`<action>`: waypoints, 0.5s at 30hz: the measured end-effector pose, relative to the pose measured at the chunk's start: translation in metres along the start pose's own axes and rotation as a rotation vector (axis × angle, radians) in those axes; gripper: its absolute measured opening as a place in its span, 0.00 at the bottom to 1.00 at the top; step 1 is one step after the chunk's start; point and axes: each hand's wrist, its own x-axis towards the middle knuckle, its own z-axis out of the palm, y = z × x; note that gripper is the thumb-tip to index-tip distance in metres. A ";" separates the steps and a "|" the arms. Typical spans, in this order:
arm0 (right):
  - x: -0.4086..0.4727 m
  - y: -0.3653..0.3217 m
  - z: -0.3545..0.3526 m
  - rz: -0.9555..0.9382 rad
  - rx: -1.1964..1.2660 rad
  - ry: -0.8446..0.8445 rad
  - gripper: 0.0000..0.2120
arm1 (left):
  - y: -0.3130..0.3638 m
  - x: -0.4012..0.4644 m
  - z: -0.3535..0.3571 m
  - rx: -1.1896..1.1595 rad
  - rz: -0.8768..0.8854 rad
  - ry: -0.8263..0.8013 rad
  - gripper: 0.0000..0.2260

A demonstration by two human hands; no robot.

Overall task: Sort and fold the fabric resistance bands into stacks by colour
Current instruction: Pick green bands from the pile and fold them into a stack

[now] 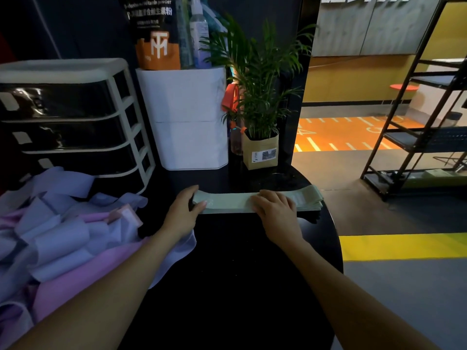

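My left hand curls its grip round the near end of the green bands, stacked flat on the black table. My right hand presses flat on them, fingers straight. Left lies a lilac and pink band heap; behind stand drawers, a white bin and a potted plant.

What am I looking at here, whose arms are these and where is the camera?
The one picture comes from a camera worn on a person's head, looking down at their own arms. On the black table lies a stack of green bands. The left hand grips the stack's left end, thumb on top. The right hand lies flat on it. A loose pile of lilac and pink bands waits at the left. Behind stand a drawer unit and a potted plant.
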 end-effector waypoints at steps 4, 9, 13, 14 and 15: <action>0.001 0.001 0.004 0.009 -0.046 -0.002 0.17 | -0.002 0.000 0.001 -0.022 0.001 0.026 0.23; 0.000 0.003 0.006 0.008 -0.089 -0.031 0.21 | -0.003 -0.001 0.002 -0.031 -0.002 0.054 0.23; -0.001 0.002 0.005 0.004 -0.099 -0.027 0.21 | -0.002 -0.001 0.001 -0.034 -0.011 0.047 0.23; -0.001 0.001 0.005 0.002 -0.099 -0.033 0.21 | -0.001 -0.002 0.000 -0.035 -0.017 0.039 0.23; -0.002 0.001 0.004 0.001 -0.098 -0.034 0.20 | 0.001 -0.003 0.000 -0.035 -0.023 0.026 0.24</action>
